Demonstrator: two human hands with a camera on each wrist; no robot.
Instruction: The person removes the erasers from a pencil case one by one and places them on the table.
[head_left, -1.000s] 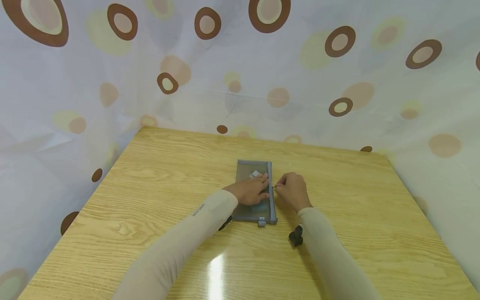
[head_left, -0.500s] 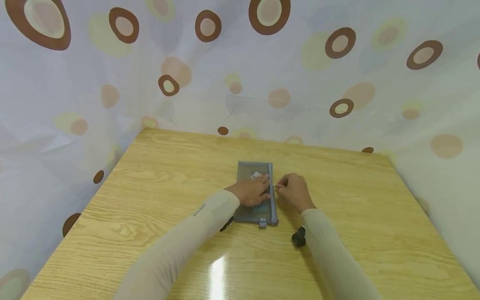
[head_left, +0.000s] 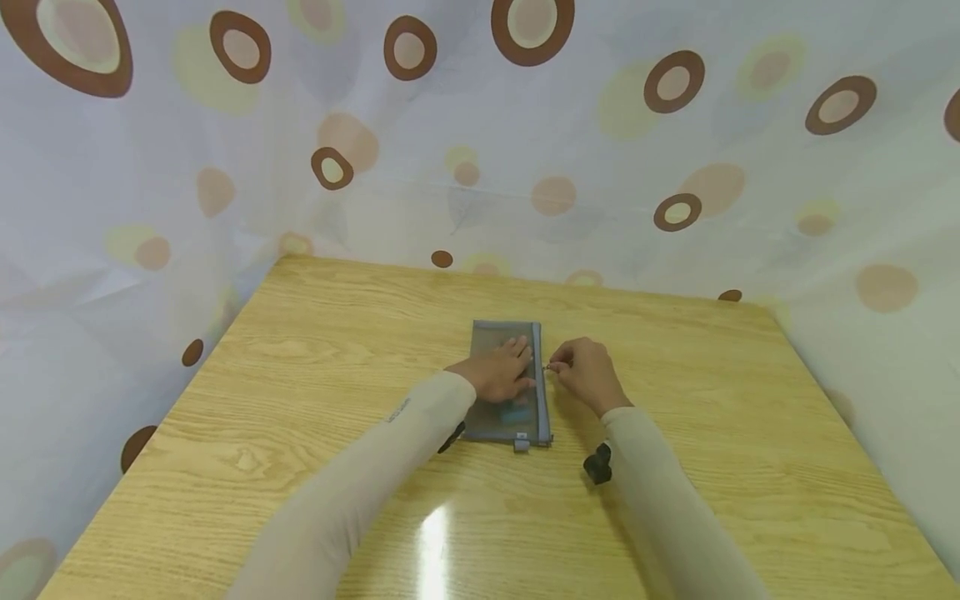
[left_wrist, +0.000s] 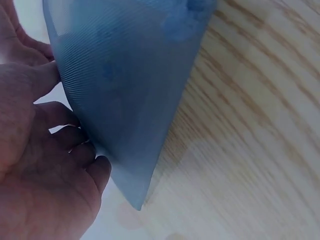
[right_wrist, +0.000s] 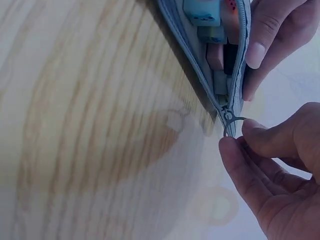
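A grey-blue mesh zipper pouch [head_left: 507,425] lies on the wooden table, its zipper edge along the right side. My left hand [head_left: 498,372] rests on top of it with the fingers spread. In the left wrist view, fingertips [left_wrist: 82,150] of that hand touch the pouch's side. At the zipper edge, my right hand [head_left: 588,371] pinches the ring of the zipper pull [right_wrist: 229,122] between thumb and forefinger. The zipper stands unzipped on one side of the pull. Through that gap show small light-blue blocks [right_wrist: 204,12], pink pieces and a dark item.
The wooden table [head_left: 337,350] reaches back to a white sheet [head_left: 480,125] with brown and beige ovals. A fabric tab [head_left: 521,446] sticks out from the pouch's near end. A black wrist camera [head_left: 597,464] sits below the right sleeve.
My left hand has shifted slightly toward the far end of the pouch and now covers the white patch seen before. The right hand keeps its pinch on the pull, almost unmoved.
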